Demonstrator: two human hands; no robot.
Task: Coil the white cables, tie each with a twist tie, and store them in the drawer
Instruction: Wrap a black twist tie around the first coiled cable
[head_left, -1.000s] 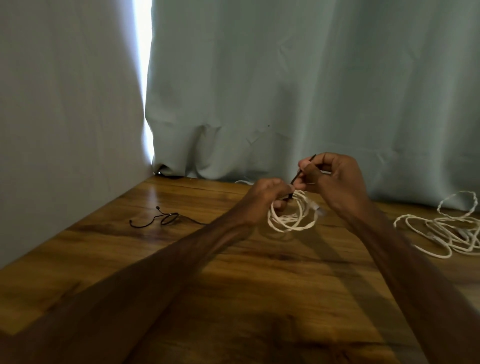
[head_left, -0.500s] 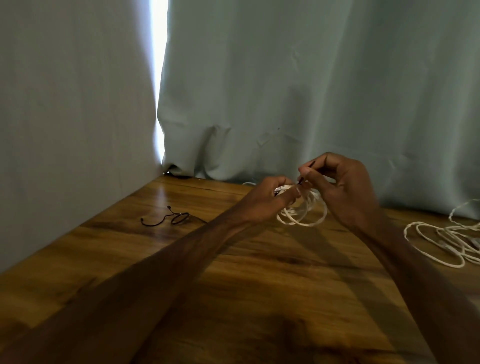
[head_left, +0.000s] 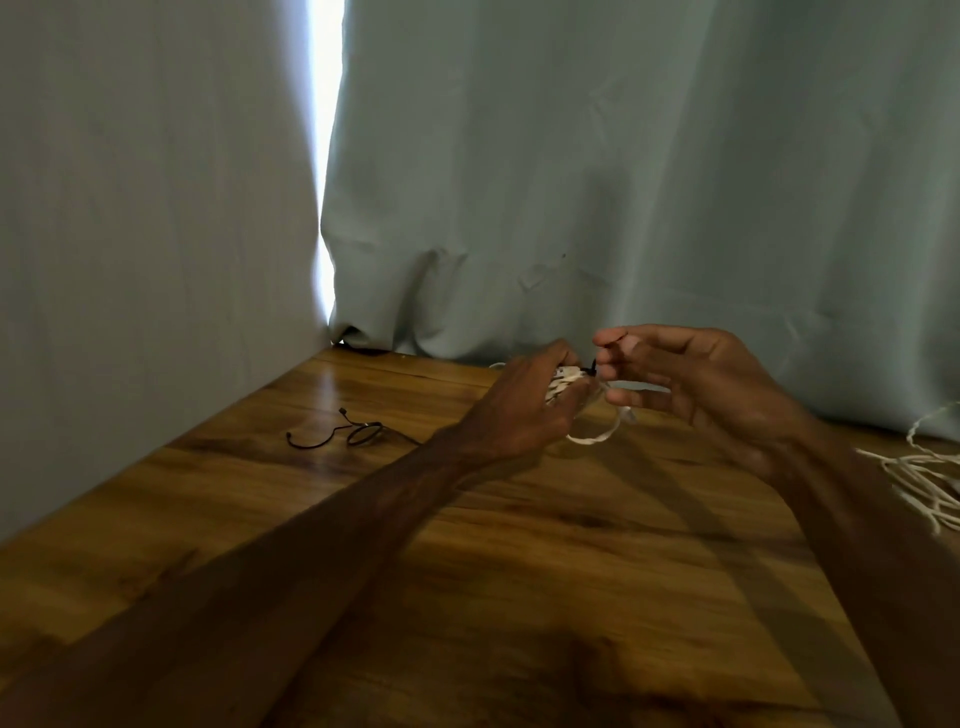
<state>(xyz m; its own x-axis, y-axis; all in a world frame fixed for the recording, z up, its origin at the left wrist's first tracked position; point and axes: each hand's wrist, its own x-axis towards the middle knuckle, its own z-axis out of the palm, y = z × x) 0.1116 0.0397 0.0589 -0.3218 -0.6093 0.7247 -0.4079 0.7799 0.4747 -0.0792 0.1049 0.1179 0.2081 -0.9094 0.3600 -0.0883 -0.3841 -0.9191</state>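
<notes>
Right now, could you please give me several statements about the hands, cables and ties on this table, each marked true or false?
1. The left hand grips the coiled white cable. True.
2. The right hand rests flat on the wooden table. False: it is raised, its fingers pinching a black twist tie at the coil.
3. A loose white cable lies at the table's right side. True.
4. The spare black twist tie lies right of both hands. False: it lies on the table to their left.
</notes>
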